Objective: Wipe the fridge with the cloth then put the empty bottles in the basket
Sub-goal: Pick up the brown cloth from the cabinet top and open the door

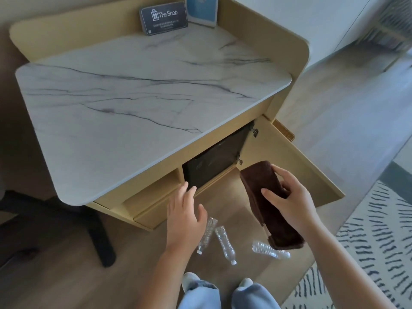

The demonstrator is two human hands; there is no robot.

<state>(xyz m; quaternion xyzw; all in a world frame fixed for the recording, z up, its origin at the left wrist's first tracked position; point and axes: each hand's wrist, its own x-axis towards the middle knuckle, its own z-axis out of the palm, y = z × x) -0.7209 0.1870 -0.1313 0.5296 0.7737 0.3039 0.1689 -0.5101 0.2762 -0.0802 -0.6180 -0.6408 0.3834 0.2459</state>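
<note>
Floor [66, 275] w/ 3 clear bottles [225, 244] on sides; marble top [133, 97] w/ shop sign [163, 17] + blue card [201, 10] at back.

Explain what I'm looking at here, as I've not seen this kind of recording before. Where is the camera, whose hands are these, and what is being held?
There is no machine here. A person wears a wide-angle camera on the head, so this single picture looks down past their own hands and feet. The right hand grips a folded brown cloth. The left hand is open, its fingers reaching toward the dark fridge inside the cabinet, whose door stands open. Three clear bottles lie on the wooden floor in front of it. On the marble top stand a sign reading "The Shop" and a blue card.
</note>
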